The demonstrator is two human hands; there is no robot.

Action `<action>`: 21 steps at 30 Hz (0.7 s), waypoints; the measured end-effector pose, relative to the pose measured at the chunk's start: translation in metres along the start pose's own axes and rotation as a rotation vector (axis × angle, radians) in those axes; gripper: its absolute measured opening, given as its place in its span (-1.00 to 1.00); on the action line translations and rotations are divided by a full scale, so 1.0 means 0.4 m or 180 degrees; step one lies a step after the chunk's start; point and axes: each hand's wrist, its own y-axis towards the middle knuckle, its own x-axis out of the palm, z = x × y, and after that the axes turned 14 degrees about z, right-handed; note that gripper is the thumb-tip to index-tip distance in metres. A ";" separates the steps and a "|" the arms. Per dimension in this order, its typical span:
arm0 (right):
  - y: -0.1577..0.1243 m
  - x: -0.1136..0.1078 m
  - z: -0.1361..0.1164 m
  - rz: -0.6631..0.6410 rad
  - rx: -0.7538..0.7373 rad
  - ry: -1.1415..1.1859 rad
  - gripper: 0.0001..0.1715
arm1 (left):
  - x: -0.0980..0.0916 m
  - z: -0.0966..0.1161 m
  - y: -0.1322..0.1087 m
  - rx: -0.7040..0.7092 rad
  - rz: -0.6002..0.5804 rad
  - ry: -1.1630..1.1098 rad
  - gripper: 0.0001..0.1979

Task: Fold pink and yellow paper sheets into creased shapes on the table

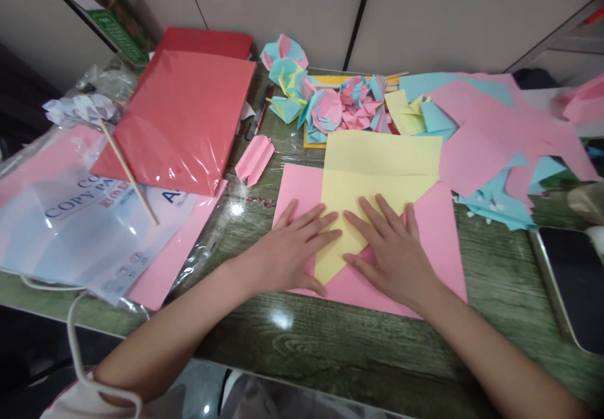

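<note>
A yellow sheet of paper (372, 167) lies in front of me with one corner folded over, so its lower right side runs as a slanted edge. Beneath it is a pink sheet of paper (438, 255), flat on the table. My left hand (292, 243) rests across the left edge of the yellow sheet, fingers spread, partly over the pink one. Pressed flat near the slanted fold is my right hand (391, 249), its fingers also apart. Neither hand grips anything. Left of the sheets sits a small folded pink paper piece (255, 160).
Folded paper flowers (325, 107) crowd the back of the table. Pink and blue paper scraps (486, 136) are heaped at right, above a phone (573, 280). At left are red paper packs (189, 117), a copy paper bag (94, 217) and a wooden stick (129, 173) with crumpled white paper.
</note>
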 end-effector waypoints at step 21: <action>-0.003 -0.008 -0.005 0.0215 -0.0317 0.0111 -0.30 | 0.004 -0.003 0.000 -0.0025 -0.0023 -0.0081 -0.09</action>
